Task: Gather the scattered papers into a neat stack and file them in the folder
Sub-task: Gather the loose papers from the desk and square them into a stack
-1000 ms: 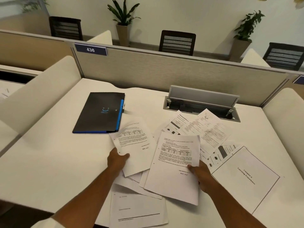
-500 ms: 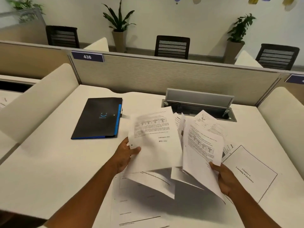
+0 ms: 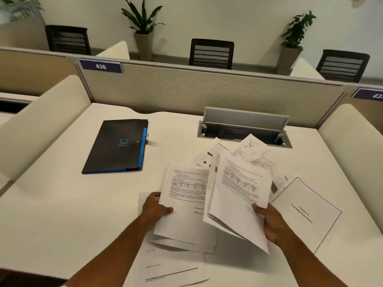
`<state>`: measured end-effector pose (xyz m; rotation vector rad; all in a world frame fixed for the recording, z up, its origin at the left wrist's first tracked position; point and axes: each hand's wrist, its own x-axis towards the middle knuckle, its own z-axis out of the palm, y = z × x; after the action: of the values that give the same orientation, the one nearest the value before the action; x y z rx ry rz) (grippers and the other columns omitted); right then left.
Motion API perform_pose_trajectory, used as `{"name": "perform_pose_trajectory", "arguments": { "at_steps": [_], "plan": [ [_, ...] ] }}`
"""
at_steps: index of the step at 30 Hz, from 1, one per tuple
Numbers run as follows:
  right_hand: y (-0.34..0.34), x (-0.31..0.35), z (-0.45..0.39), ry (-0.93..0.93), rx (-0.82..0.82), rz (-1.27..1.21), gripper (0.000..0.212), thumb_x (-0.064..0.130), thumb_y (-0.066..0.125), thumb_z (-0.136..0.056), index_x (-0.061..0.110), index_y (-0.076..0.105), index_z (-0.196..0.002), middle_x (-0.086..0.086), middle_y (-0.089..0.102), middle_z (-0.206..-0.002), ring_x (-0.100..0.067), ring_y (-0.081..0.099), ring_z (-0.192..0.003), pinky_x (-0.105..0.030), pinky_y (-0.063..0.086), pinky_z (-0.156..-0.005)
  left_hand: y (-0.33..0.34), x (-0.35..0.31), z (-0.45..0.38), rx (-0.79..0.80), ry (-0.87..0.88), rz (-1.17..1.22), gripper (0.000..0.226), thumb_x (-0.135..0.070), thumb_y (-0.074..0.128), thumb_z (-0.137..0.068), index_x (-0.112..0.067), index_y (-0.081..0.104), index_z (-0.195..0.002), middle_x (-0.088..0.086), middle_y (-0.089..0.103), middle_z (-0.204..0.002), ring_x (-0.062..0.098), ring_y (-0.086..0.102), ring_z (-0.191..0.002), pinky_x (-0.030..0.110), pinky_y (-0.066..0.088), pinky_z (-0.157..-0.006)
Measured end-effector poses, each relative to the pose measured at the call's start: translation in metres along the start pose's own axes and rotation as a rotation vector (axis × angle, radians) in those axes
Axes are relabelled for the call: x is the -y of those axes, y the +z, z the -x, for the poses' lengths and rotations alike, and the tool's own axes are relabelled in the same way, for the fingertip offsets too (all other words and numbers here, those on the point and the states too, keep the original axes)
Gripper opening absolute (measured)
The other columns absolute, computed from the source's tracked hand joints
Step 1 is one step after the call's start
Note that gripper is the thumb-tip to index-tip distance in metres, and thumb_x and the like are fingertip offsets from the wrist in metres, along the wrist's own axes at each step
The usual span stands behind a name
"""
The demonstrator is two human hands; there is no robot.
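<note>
Above one desk point(image 3: 62, 204), left hand point(image 3: 154, 208) and right hand point(image 3: 269, 222) each grip papers point(image 3: 186, 204); one folder point(image 3: 119, 146) closed.

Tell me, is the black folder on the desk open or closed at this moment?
Closed. The black folder lies flat on the desk with its cover down, and no papers are inside that can be seen.
</note>
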<state>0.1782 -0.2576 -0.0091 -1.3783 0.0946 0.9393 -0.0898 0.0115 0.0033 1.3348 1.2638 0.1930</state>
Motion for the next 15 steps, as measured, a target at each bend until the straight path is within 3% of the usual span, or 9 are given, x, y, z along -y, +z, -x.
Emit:
{"name": "perform_pose_trajectory", "arguments": {
  "at_steps": [2, 5, 7, 10, 15],
  "plan": [
    [0.008, -0.007, -0.002, -0.002, -0.009, 0.084, 0.042, -0.005, 0.063, -0.092, 0.005, 0.061, -0.133, -0.020, 0.070, -0.125, -0.044, 0.066, -0.112, -0.058, 0.052, -0.098, 0.002, -0.001, -0.001, 0.039, -0.010, 0.004, 0.059, -0.005, 0.081, -0.074, -0.005, 0.054, -0.127, 0.013, 0.063, -0.122, 0.032, 0.063, -0.105, 0.048, 0.052, -0.095],
    [0.020, -0.014, -0.006, -0.024, -0.027, 0.174, 0.040, -0.005, 0.066, -0.092, 0.008, 0.062, -0.129, -0.017, 0.074, -0.119, -0.043, 0.070, -0.107, -0.055, 0.057, -0.090, 0.006, -0.001, -0.004, 0.033, -0.024, -0.017, 0.032, -0.008, 0.065, -0.090, -0.005, 0.061, -0.122, 0.014, 0.066, -0.119, 0.031, 0.065, -0.101, 0.048, 0.053, -0.093],
    [0.028, -0.017, -0.010, -0.057, -0.022, 0.266, 0.038, -0.004, 0.065, -0.093, 0.010, 0.063, -0.128, -0.013, 0.075, -0.117, -0.038, 0.072, -0.103, -0.052, 0.060, -0.086, 0.006, 0.001, -0.007, 0.023, -0.024, -0.042, 0.032, -0.006, 0.066, -0.089, -0.008, 0.062, -0.120, 0.012, 0.066, -0.118, 0.029, 0.065, -0.101, 0.046, 0.053, -0.093],
    [0.039, -0.020, -0.014, -0.077, 0.011, 0.372, 0.035, -0.002, 0.063, -0.095, 0.011, 0.065, -0.127, -0.009, 0.077, -0.114, -0.032, 0.074, -0.101, -0.054, 0.059, -0.092, 0.006, 0.006, -0.011, 0.004, -0.019, -0.065, 0.041, -0.008, 0.077, -0.079, -0.010, 0.064, -0.118, 0.008, 0.067, -0.115, 0.026, 0.065, -0.100, 0.042, 0.054, -0.092],
    [0.058, -0.017, -0.016, -0.079, 0.079, 0.413, 0.034, -0.001, 0.063, -0.095, 0.015, 0.066, -0.126, -0.005, 0.079, -0.110, -0.028, 0.076, -0.098, -0.044, 0.062, -0.081, 0.005, 0.008, -0.015, 0.052, -0.015, -0.016, 0.044, -0.016, 0.083, -0.074, -0.014, 0.065, -0.115, 0.003, 0.068, -0.111, 0.021, 0.066, -0.097, 0.038, 0.056, -0.086]
  ]
}}
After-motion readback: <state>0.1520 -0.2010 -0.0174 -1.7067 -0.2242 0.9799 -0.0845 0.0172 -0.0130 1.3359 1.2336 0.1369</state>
